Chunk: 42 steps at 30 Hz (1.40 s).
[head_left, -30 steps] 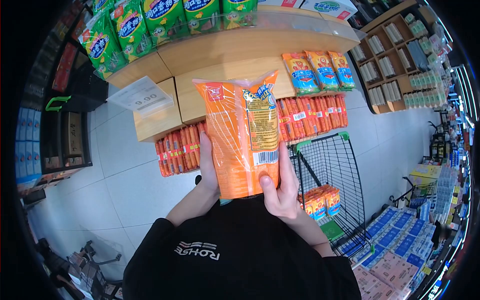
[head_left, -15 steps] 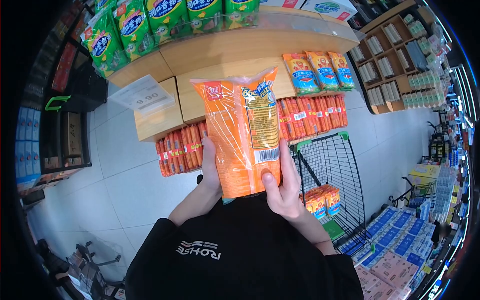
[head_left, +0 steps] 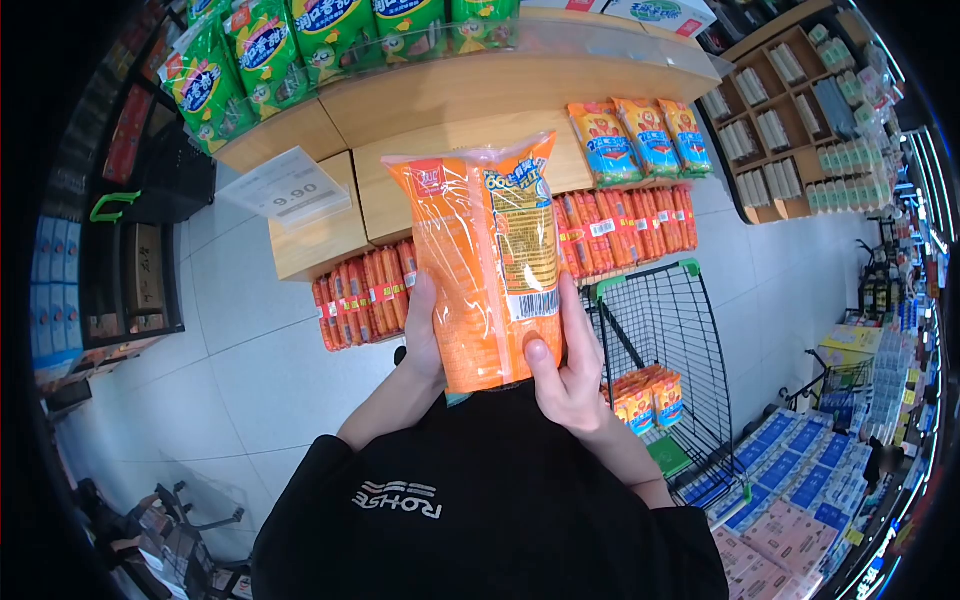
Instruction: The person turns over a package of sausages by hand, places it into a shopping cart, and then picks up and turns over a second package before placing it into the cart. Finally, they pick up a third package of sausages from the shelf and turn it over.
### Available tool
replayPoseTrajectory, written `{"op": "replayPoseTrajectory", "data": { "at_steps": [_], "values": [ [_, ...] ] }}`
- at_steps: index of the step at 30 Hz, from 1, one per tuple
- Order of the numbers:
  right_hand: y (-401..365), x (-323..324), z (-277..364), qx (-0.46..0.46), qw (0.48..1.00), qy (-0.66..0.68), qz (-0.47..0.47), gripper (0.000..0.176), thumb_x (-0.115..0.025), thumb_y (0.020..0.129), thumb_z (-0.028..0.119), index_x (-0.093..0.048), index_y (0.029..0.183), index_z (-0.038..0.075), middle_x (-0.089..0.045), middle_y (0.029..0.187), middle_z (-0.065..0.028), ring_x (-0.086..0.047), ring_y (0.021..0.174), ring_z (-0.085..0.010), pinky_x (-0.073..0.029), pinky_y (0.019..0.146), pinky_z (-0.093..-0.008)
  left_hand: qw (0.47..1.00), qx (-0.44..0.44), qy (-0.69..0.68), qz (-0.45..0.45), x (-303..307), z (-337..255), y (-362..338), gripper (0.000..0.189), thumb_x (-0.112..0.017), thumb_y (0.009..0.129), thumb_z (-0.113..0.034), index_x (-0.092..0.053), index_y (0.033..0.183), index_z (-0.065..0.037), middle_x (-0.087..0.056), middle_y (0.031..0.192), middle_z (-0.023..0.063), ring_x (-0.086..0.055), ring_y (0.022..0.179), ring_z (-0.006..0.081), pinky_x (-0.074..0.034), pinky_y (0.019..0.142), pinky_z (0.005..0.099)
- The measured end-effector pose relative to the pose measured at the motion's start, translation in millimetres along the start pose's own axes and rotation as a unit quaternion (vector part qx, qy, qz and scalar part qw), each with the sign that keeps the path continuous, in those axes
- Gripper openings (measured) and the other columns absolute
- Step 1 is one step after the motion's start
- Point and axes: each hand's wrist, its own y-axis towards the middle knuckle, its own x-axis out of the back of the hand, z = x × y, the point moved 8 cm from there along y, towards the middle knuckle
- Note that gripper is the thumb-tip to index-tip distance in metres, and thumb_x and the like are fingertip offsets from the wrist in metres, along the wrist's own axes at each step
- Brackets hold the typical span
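An orange snack bag (head_left: 470, 270) is held upright before my chest, its back with centre seam, yellow text panel and barcode facing me. My left hand (head_left: 425, 335) is closed on the bag's left edge, fingers hidden behind it. On the lower right, my right hand (head_left: 573, 375) grips the bag with the thumb on the front and the fingers along the edge. Beyond the bag stands a wooden display shelf (head_left: 420, 105). Three similar orange-and-blue bags (head_left: 645, 140) stand on its ledge, to the right.
A black wire shopping cart (head_left: 670, 335) holding several orange-and-blue bags (head_left: 645, 400) stands at right. Red packs (head_left: 365, 292) hang along the shelf front. A price sign (head_left: 285, 190) sticks out at left. Green bags (head_left: 335, 40) fill the upper shelf. Blue-and-white stacked packs (head_left: 800, 460) lie at far right.
The bag tilts very slightly and the shine on its wrapper shifts. Both hands keep their hold in nearly the same place.
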Motion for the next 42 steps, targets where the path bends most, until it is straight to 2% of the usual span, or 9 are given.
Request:
{"op": "replayPoseTrajectory", "data": {
  "at_steps": [2, 5, 14, 17, 20, 26, 29, 42],
  "values": [
    [-0.1, 0.4, -0.2, -0.003, 1.000, -0.006, 0.001, 0.056, -0.054, 0.084, 0.012, -0.028, 0.124, -0.017, -0.049, 0.111, -0.0285, -0.053, 0.099, -0.0352, -0.041, 0.086, -0.0378, 1.000, 0.002, 0.012, -0.002, 1.0, -0.3, 0.5, 0.063, -0.032, 0.089, -0.050, -0.024, 0.134, -0.007, -0.035, 0.133, 0.0126, -0.041, 0.118, 0.0258, -0.033, 0.099, 0.0427],
    [-3.5, -4.2, -7.3, -0.039, 0.998, 0.022, 0.034, 0.058, -0.049, 0.086, 0.013, -0.022, 0.128, -0.016, -0.041, 0.123, -0.0290, -0.045, 0.113, -0.0333, -0.033, 0.095, -0.0365, 1.000, -0.001, 0.025, -0.016, 1.7, -1.6, 0.9, 0.065, -0.032, 0.088, -0.053, -0.023, 0.134, -0.007, -0.036, 0.132, 0.0123, -0.040, 0.118, 0.0258, -0.034, 0.099, 0.0424],
    [-2.2, -3.8, -6.9, -0.038, 0.998, 0.032, 0.033, 0.058, -0.050, 0.084, 0.010, -0.022, 0.129, -0.015, -0.040, 0.125, -0.0278, -0.043, 0.116, -0.0316, -0.032, 0.097, -0.0356, 1.000, 0.002, -0.006, -0.026, 2.6, 0.5, 2.9, 0.067, -0.029, 0.088, -0.055, -0.024, 0.133, -0.006, -0.038, 0.131, 0.0128, -0.042, 0.117, 0.0242, -0.036, 0.097, 0.0398],
    [-2.2, 0.1, -6.2, -0.024, 0.999, 0.027, -0.003, 0.062, -0.060, 0.080, 0.012, -0.029, 0.125, -0.015, -0.050, 0.109, -0.0263, -0.053, 0.098, -0.0315, -0.041, 0.085, -0.0361, 0.999, 0.000, 0.008, -0.031, 0.9, -1.6, 3.7, 0.067, -0.028, 0.088, -0.055, -0.024, 0.133, -0.006, -0.038, 0.130, 0.0128, -0.043, 0.117, 0.0242, -0.037, 0.097, 0.0395],
    [-7.1, -3.7, -11.0, -0.032, 0.997, 0.070, 0.029, 0.068, -0.058, 0.080, 0.012, -0.020, 0.129, -0.015, -0.040, 0.125, -0.0251, -0.044, 0.114, -0.0264, -0.033, 0.096, -0.0333, 0.999, 0.002, -0.001, -0.044, 2.6, -2.4, 4.2, 0.067, -0.028, 0.088, -0.056, -0.025, 0.133, -0.006, -0.040, 0.129, 0.0130, -0.044, 0.115, 0.0241, -0.037, 0.097, 0.0388],
    [-10.4, -4.3, -16.7, -0.059, 0.994, 0.087, 0.038, 0.074, -0.063, 0.078, 0.014, -0.019, 0.130, -0.014, -0.041, 0.124, -0.0229, -0.044, 0.113, -0.0230, -0.035, 0.094, -0.0315, 0.999, 0.004, -0.021, -0.036, -2.6, -3.9, 7.2, 0.066, -0.029, 0.088, -0.055, -0.028, 0.132, -0.005, -0.041, 0.128, 0.0130, -0.046, 0.113, 0.0235, -0.038, 0.095, 0.0378],
    [-8.9, -0.6, -15.8, -0.051, 0.993, 0.104, -0.012, 0.074, -0.069, 0.073, 0.016, -0.028, 0.127, -0.014, -0.049, 0.112, -0.0249, -0.052, 0.102, -0.0300, -0.040, 0.088, -0.0348, 0.999, 0.007, -0.026, -0.030, -1.9, -3.3, 6.5, 0.066, -0.029, 0.088, -0.055, -0.028, 0.131, -0.005, -0.041, 0.128, 0.0130, -0.046, 0.113, 0.0234, -0.039, 0.095, 0.0378],
    [-8.4, 1.3, -11.1, -0.029, 0.999, 0.034, 0.002, 0.058, -0.056, 0.083, 0.011, -0.027, 0.127, -0.013, -0.046, 0.116, -0.0254, -0.050, 0.105, -0.0313, -0.039, 0.089, -0.0352, 0.999, 0.007, 0.016, -0.037, -3.4, 1.9, 5.2, 0.064, -0.030, 0.089, -0.053, -0.027, 0.132, -0.006, -0.040, 0.128, 0.0130, -0.045, 0.114, 0.0236, -0.038, 0.096, 0.0386]
  ]
}}
